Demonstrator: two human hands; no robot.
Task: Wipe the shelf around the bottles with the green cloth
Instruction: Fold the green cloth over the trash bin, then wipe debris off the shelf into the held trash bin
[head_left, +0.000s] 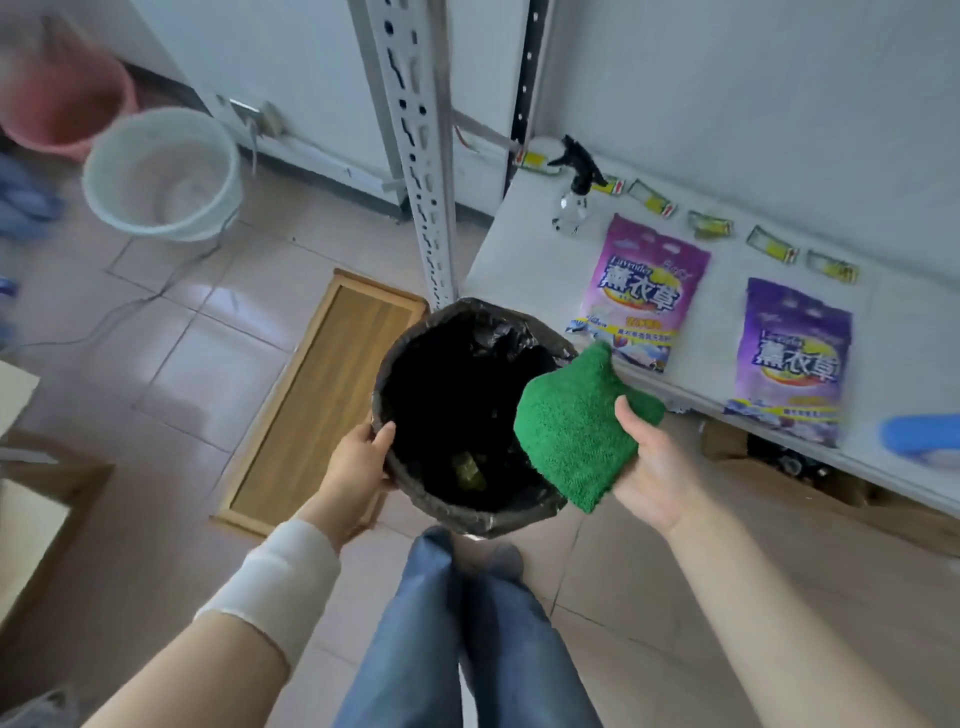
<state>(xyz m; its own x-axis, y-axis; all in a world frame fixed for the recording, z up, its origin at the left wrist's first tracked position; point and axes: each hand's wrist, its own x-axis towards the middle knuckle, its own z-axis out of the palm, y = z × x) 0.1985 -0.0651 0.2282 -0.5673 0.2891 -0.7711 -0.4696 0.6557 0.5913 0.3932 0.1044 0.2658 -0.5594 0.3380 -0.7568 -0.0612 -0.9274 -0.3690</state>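
Green folded terry cloth (574, 434) is held in the half-open right hand (655, 470), palm up, thumb pressed on top. The rim of the black-lined round bin (470, 307) is gripped by the left hand (358, 462). The white shelf (519, 249) with a clear spray bottle (570, 205) is seen beyond the right hand.

Looking down at a tiled floor. Left grip (358, 462) holds the rim of a black-bagged bin (467, 307), thumb over the edge. Right grip (655, 470) holds a folded green cloth (569, 431) over the bin's R rim, thumb on top. White shelf (519, 249) at R carries a clear spray bottle (571, 195) w/ black trigger, a pink-purple detergent bag (636, 291) & a dark purple detergent bag (792, 358), both lying flat. White bucket (161, 174) & pink bucket (62, 104), blurred, top L.
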